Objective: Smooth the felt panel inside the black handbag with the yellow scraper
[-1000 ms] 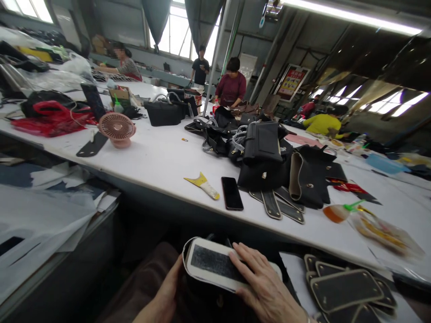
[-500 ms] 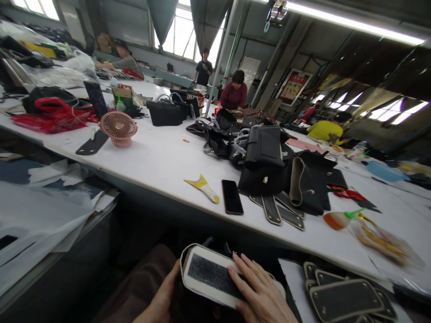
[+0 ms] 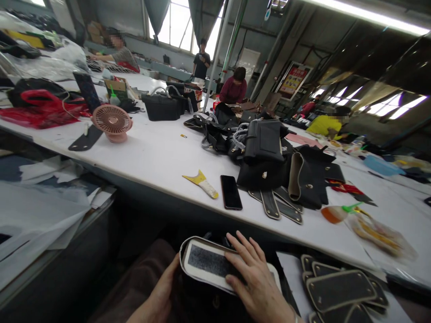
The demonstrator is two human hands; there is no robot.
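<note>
Biggest thing here is the white worktable (image 3: pixel 151 163), its near edge slanting across the view with a dark gap between it and the lap. Most of the room to move on top is the stretch from the pink fan (image 3: pixel 112 121) over to the heap of black bags (image 3: pixel 262 148); right of that it gets crowded. Off to the left, loose white sheets (image 3: pixel 40 215) spill over the edge of another surface.

The black bag (image 3: pixel 205 298) being worked on sits at the lap, short of the table edge, with a pale panel (image 3: pixel 206 262) with a dark strip lying inside its thin raised rim. Just right of it there's a stack of dark trimmed pieces (image 3: pixel 341 289), so elbow room on that side is tight.

Hands: the right hand (image 3: pixel 256 278) lies palm down across the panel, fingers stretched and spread, not wrapped around anything. The left hand (image 3: pixel 161 291) cups the bag's left end, thumb up by the rim; its fingers are mostly hidden, so I can't tell how tight that grip is.

Smaller stuff: a squeeze bottle (image 3: pixel 333 214) with orange liquid lies tipped over, a phone (image 3: pixel 230 193) lies close to the table edge, and a forked yellow tool (image 3: pixel 203 183) is just left of it.
</note>
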